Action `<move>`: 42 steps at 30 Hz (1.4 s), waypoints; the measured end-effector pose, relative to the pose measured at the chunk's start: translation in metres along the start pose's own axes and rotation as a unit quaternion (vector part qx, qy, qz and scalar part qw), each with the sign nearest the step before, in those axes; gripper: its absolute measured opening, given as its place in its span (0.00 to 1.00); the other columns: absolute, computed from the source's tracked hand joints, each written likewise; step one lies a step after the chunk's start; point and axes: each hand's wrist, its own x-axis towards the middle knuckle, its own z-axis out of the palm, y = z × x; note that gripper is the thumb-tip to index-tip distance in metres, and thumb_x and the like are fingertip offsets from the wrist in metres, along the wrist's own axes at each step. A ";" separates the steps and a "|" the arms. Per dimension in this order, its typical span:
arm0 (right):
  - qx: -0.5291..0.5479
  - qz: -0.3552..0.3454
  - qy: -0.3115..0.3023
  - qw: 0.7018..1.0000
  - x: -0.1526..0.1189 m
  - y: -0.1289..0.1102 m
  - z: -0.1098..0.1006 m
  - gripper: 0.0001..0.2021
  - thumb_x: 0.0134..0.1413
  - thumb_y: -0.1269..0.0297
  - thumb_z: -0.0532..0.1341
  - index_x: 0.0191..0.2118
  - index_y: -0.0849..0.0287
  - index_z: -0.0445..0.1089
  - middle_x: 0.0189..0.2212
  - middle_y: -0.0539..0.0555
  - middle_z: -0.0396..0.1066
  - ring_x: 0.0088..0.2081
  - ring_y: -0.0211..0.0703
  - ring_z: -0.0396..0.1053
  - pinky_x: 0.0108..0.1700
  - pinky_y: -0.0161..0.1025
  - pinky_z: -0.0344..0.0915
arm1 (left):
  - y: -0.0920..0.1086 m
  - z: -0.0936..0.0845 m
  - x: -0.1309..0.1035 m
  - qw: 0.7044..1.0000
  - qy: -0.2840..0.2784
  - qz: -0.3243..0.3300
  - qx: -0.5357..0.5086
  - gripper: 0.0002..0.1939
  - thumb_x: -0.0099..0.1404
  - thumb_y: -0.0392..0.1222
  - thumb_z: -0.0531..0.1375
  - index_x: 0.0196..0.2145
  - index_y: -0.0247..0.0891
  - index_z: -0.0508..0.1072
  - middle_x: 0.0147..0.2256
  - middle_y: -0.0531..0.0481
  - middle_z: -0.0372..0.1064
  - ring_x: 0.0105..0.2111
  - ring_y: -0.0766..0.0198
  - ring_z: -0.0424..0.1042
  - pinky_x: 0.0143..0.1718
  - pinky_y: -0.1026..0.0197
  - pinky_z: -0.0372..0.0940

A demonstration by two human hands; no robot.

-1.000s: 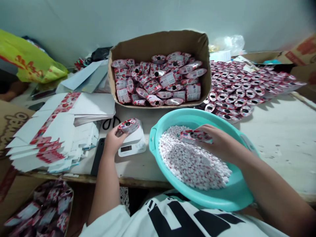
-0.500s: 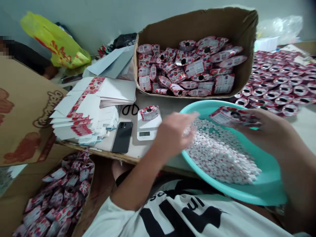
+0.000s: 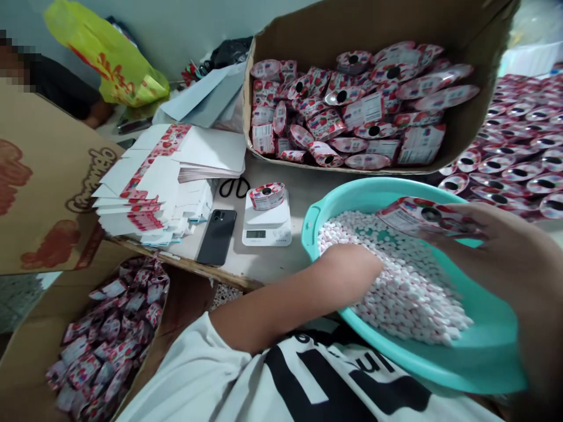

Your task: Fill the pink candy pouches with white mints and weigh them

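While the right hand (image 3: 505, 249) grips a packet (image 3: 409, 215) between thumb and fingers above the basin (image 3: 490, 337), the left hand (image 3: 358, 268) is down at the white pieces (image 3: 409, 305) inside it. The fingers of the left hand point down and are hidden; whether they are open or closed, or hold anything, cannot be told. The gripped packet is tilted, with a dark round opening visible in its upper side.

Ahead and to the left of the left hand, a second packet (image 3: 268, 201) rests on the plate of a scale (image 3: 281, 234). The scale's display is lit, its digits too blurred to read. Left of the scale lie a phone (image 3: 217, 234) and, beyond it, black handle loops (image 3: 235, 187), all on the surface (image 3: 299, 196). Farther left are stacked cards (image 3: 145, 176). A carton (image 3: 378, 20) of like packets stands beyond both hands; rows of packets (image 3: 523, 158) lie beyond the right hand.

Compared with the first frame, the left hand has released the second packet, which it then held at the scale. Half a second ago that hand was blurred near the basin's rim; it is now farther in. The right hand has kept its packet throughout.
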 end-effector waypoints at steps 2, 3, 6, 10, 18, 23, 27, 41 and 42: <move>-0.005 -0.008 -0.002 1.000 0.000 0.002 0.000 0.23 0.45 0.42 0.63 0.40 0.53 0.73 0.35 0.56 0.76 0.33 0.51 0.73 0.36 0.48 0.70 | 0.000 -0.007 -0.006 0.999 -0.024 0.010 0.021 0.12 0.65 0.30 0.55 0.32 0.35 0.78 0.35 0.39 0.77 0.37 0.53 0.76 0.36 0.57 0.71; -0.006 -0.014 -0.005 1.000 -0.001 0.004 0.001 0.22 0.46 0.42 0.63 0.41 0.53 0.74 0.36 0.55 0.76 0.33 0.51 0.74 0.36 0.47 0.70 | -0.001 -0.009 -0.009 0.999 -0.029 0.015 0.029 0.13 0.65 0.30 0.53 0.34 0.35 0.78 0.37 0.40 0.77 0.38 0.53 0.76 0.36 0.56 0.70; -0.002 -0.039 -0.014 0.999 -0.002 0.009 0.002 0.21 0.50 0.43 0.63 0.45 0.51 0.73 0.37 0.54 0.76 0.35 0.49 0.74 0.38 0.46 0.70 | -0.005 -0.013 -0.011 0.999 0.004 0.035 0.020 0.14 0.65 0.30 0.52 0.34 0.35 0.78 0.37 0.41 0.77 0.39 0.54 0.76 0.38 0.56 0.69; -0.007 -0.049 -0.029 0.998 -0.002 0.008 0.002 0.20 0.53 0.43 0.63 0.44 0.51 0.73 0.38 0.53 0.75 0.36 0.48 0.73 0.37 0.45 0.70 | -0.009 -0.011 -0.007 0.999 0.029 0.035 -0.006 0.12 0.64 0.31 0.54 0.34 0.35 0.78 0.36 0.42 0.77 0.39 0.55 0.75 0.39 0.57 0.68; 0.026 -0.054 -0.016 0.998 -0.003 0.005 -0.001 0.18 0.53 0.44 0.63 0.41 0.53 0.72 0.35 0.52 0.73 0.34 0.48 0.71 0.37 0.45 0.69 | -0.038 -0.044 -0.041 0.963 0.211 0.007 -0.167 0.11 0.69 0.37 0.58 0.43 0.38 0.81 0.45 0.47 0.79 0.46 0.60 0.77 0.51 0.60 0.69; 0.040 -0.058 -0.029 0.997 -0.002 0.004 -0.002 0.20 0.54 0.43 0.62 0.44 0.52 0.71 0.37 0.53 0.73 0.37 0.50 0.72 0.39 0.47 0.69 | -0.102 -0.085 -0.082 0.889 0.423 -0.157 -0.073 0.12 0.65 0.38 0.62 0.45 0.39 0.82 0.47 0.46 0.79 0.49 0.55 0.77 0.58 0.52 0.68; 0.043 -0.053 -0.044 0.997 -0.001 -0.001 -0.004 0.20 0.55 0.42 0.60 0.44 0.52 0.70 0.38 0.55 0.74 0.37 0.52 0.72 0.40 0.49 0.69 | -0.139 -0.089 -0.087 0.877 0.430 -0.212 -0.033 0.13 0.64 0.39 0.62 0.45 0.37 0.82 0.45 0.45 0.79 0.49 0.54 0.77 0.57 0.55 0.68; 0.036 -0.047 -0.059 0.997 -0.002 -0.005 -0.010 0.19 0.56 0.44 0.60 0.44 0.53 0.71 0.38 0.54 0.72 0.37 0.51 0.71 0.39 0.46 0.67 | -0.162 -0.070 -0.077 0.892 0.363 -0.261 -0.063 0.14 0.66 0.43 0.60 0.45 0.39 0.81 0.51 0.43 0.76 0.56 0.52 0.73 0.61 0.50 0.64; 0.039 -0.047 -0.058 0.996 -0.002 -0.006 -0.010 0.19 0.56 0.44 0.60 0.43 0.53 0.71 0.37 0.54 0.72 0.36 0.50 0.71 0.38 0.46 0.67 | -0.163 -0.070 -0.077 0.891 0.365 -0.262 -0.064 0.14 0.66 0.43 0.60 0.45 0.38 0.81 0.52 0.43 0.76 0.57 0.52 0.72 0.62 0.50 0.63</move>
